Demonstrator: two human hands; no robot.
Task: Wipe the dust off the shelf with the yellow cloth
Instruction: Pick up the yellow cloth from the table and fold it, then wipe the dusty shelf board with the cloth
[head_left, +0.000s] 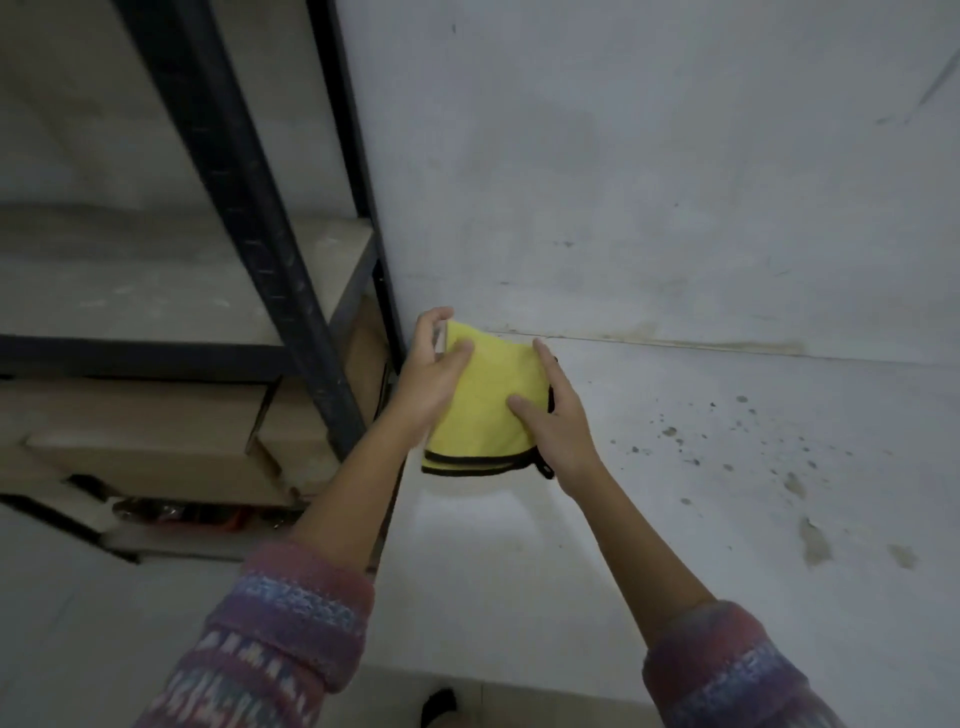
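Yellow cloth (488, 395) held up in the air in front of me, between both hands, just right of the shelf's near black upright (270, 249) and in front of the pale wall (675, 182). It touches neither the shelf nor the floor.

Handling, as I judge it: light, soft and limp, likely microfibre. It will drape and slip open if I pinch only one layer, so I should grip through the whole folded stack, near the middle of a side edge, and keep a flat pad under my palm for wiping. Not fragile; not slippery.

Hands: my left hand (431, 379) closes on the cloth's left edge, thumb on top, fingers behind. My right hand (550, 415) holds the right edge, thumb pressed on the face, index finger stretched along the side.

Look: bright yellow, fine nap, folded into a rough square, black-bound hems stacked along the bottom edge, a small black tab at the lower right corner.

The dusty shelf board (156, 280) lies to my left, unwiped as far as I can tell.
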